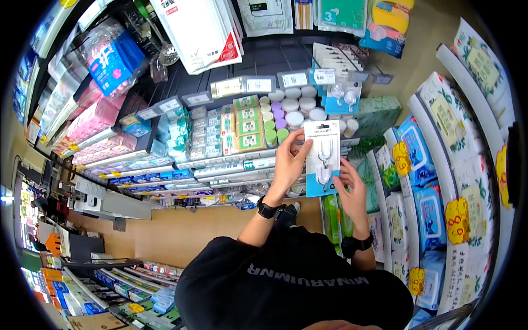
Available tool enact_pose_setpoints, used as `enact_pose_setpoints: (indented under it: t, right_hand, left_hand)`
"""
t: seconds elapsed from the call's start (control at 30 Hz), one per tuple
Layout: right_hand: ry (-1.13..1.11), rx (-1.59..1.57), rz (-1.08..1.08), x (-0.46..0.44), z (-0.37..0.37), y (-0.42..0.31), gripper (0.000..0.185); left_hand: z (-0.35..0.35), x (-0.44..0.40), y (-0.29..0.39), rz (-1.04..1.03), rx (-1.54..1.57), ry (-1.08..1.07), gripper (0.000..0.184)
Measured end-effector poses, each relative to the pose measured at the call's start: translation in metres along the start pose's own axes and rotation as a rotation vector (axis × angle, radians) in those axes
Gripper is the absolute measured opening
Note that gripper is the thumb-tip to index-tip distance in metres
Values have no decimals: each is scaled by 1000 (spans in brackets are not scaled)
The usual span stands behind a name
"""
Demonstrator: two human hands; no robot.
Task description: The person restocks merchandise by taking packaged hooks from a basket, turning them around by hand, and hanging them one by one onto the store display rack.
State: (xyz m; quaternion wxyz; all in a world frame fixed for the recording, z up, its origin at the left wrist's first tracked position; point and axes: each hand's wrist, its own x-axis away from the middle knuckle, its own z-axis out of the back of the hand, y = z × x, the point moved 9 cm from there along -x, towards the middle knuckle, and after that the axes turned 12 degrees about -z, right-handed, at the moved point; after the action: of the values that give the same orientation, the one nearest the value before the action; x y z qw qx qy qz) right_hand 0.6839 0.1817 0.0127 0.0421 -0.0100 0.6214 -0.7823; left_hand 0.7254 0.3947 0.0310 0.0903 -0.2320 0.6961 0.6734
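Hook pack [323, 159] is sitting just right of centre in the frame — the left hand [289, 161] is pinching its upper left side between thumb and fingers, while the right hand [352, 185] is curving narrowly at its lower right edge, how firmly I cannot tell. As far as shows, it is being held free of any peg, seemingly unopened and not yet set down — similar packs [342, 100] are hanging above, upper right of centre.

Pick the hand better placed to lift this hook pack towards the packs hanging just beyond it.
Probably the left hand: its thumb overlaps the upper left edge of the hook pack, near the hang hole. The right hand sits lower, at the right edge.
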Motion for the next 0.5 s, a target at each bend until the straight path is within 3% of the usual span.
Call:
enact_pose_setpoints:
  t: [0.4,0.5]
  right_hand:
    - [37,129,61,-121,-20,3,63]
    - [56,143,102,-136,-21,5,65]
  left_hand:
    - [2,-111,-54,-53,70,-5,27]
    - [3,-121,-78,58,82,-47,21]
